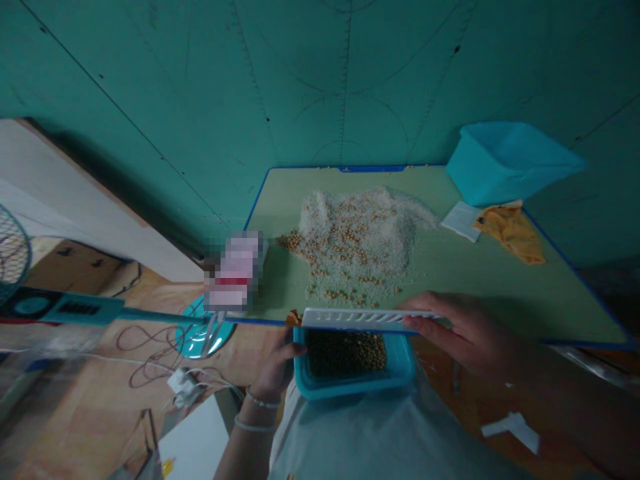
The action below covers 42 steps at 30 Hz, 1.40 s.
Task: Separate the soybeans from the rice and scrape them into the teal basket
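My right hand [465, 330] grips the right end of a long white slotted plastic piece [350, 319], which lies along the table's front edge. Just below that edge is a turquoise plastic container [357, 391], with many small round beans [345, 355] inside. My left hand [277, 363] is closed on the container's left side, thumb over the rim. Farther back on the pale green table [280, 193], white grains [390, 233] and tan beans [350, 233] lie mixed in a spread-out heap. Some beans are scattered close to the white piece.
A turquoise bin [495, 170] stands at the back right, beside an orange cloth [515, 233] and a white packet [461, 221]. A blurred pinkish box [235, 273] sits on the left edge. A turquoise fan [90, 308], cords and a power strip [184, 385] are at left.
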Each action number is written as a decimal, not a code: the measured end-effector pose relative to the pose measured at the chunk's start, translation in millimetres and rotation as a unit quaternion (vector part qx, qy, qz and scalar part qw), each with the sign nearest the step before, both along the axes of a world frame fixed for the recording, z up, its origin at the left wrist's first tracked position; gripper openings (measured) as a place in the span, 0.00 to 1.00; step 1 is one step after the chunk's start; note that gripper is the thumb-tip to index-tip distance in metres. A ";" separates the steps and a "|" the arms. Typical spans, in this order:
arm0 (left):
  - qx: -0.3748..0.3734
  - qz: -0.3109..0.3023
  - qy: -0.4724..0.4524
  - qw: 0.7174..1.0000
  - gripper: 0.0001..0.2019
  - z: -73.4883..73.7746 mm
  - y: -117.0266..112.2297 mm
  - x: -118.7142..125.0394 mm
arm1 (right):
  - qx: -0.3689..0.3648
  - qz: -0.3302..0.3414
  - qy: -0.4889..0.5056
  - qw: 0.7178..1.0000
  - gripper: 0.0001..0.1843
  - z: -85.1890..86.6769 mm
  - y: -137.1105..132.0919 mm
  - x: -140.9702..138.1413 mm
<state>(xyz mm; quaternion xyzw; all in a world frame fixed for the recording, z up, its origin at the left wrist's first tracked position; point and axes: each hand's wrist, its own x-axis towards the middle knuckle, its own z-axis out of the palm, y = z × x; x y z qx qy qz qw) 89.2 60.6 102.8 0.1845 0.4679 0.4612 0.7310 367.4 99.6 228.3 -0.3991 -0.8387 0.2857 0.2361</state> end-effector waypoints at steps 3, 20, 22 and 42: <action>-0.011 0.005 0.006 1.000 0.23 -4.8 -0.5 -1.9 | -0.004 -0.049 0.012 0.999 0.12 0.7 1.3 4.9; -0.015 0.005 0.001 1.000 0.23 -7.8 -1.0 -0.6 | -0.042 -0.064 0.009 0.997 0.12 -3.2 -7.2 10.6; -0.007 0.005 -0.007 1.000 0.24 -6.8 -1.2 -0.4 | -0.033 -0.097 0.014 0.995 0.13 -2.8 -2.4 12.4; 0.011 0.016 -0.016 1.000 0.26 -1.1 -2.9 -0.4 | 0.027 -0.094 -0.010 0.995 0.10 -7.0 15.7 -0.6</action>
